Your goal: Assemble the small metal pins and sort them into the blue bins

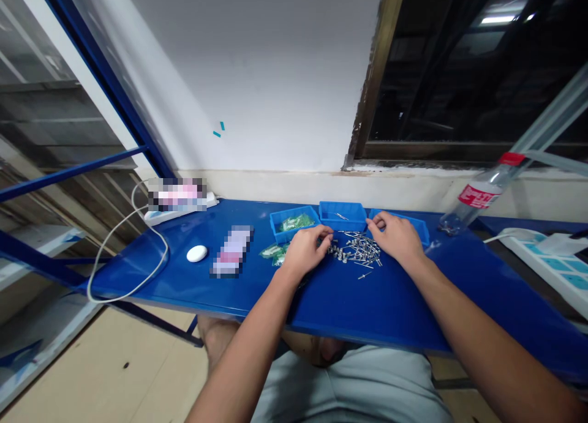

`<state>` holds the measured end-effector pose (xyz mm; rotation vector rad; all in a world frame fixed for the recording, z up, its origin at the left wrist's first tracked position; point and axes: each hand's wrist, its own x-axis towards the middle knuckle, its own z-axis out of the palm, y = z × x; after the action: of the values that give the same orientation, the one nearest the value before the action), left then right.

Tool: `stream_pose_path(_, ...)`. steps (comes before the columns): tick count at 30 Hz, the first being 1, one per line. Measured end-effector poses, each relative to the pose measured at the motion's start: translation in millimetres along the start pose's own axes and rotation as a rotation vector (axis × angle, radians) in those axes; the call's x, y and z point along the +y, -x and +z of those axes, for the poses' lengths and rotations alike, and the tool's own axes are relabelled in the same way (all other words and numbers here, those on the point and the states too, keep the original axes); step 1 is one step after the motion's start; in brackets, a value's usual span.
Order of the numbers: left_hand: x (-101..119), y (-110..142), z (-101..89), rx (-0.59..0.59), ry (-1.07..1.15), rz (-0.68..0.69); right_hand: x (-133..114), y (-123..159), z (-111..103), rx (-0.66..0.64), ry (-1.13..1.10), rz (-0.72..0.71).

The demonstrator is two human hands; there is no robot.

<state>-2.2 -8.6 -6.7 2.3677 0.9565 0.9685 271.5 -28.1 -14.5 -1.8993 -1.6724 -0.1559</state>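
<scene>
A loose pile of silver blind rivets (362, 249) lies on the blue table, with shorter, thicker metal pieces at its left side. My left hand (307, 247) is curled at the pile's left edge, thumb and fingers drawn together; anything between them is too small to make out. Above the pile's right side, my right hand (395, 234) has its thumb and fingertips close together near the bins, contents unclear. The middle blue bin (331, 212) holds a few rivets. Green packets fill the left blue bin (276, 228). My right hand partly hides the right blue bin (420, 230).
More green packets (274, 251) lie by my left forearm. Farther left are a white oval object (197, 253), a blurred-out flat item (232, 251) and a white cable (94, 276). A plastic bottle (478, 196) stands at the back right, near a power strip (551, 264).
</scene>
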Motion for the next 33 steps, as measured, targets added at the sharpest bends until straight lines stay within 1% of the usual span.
stream_pose_path(2,0,0,0.0,0.002,-0.003,-0.002,2,-1,0,0.032,0.020,-0.020)
stream_pose_path(4,0,0,0.2,0.006,-0.015,-0.002,2,-2,-1,0.099,0.028,-0.085)
stream_pose_path(7,-1,0,0.5,0.014,-0.036,0.001,-4,0,-4,0.194,-0.041,-0.252)
stream_pose_path(9,-2,0,0.6,0.024,-0.048,0.007,-14,5,-6,0.189,-0.140,-0.368)
stream_pose_path(11,-3,-1,0.5,0.043,-0.062,0.015,-26,12,-7,0.078,-0.251,-0.480)
stream_pose_path(12,-3,-1,0.4,0.055,-0.067,0.019,-32,16,-6,-0.011,-0.297,-0.546)
stream_pose_path(14,-2,-1,0.3,0.076,-0.071,0.018,-41,22,-1,-0.159,-0.353,-0.646)
stream_pose_path(15,-2,-1,0.2,0.082,-0.071,0.015,-44,24,2,-0.211,-0.365,-0.676)
stream_pose_path(17,-1,-1,0.3,0.086,-0.066,0.003,-47,26,9,-0.267,-0.368,-0.705)
stream_pose_path(20,-1,-1,0.4,0.083,-0.060,-0.003,-44,26,18,-0.292,-0.348,-0.711)
stream_pose_path(27,-1,-1,0.3,0.065,-0.054,-0.011,-41,24,22,-0.273,-0.365,-0.722)
stream_pose_path(33,1,0,-1.5,0.060,-0.056,-0.011,-44,25,19,-0.233,-0.374,-0.680)
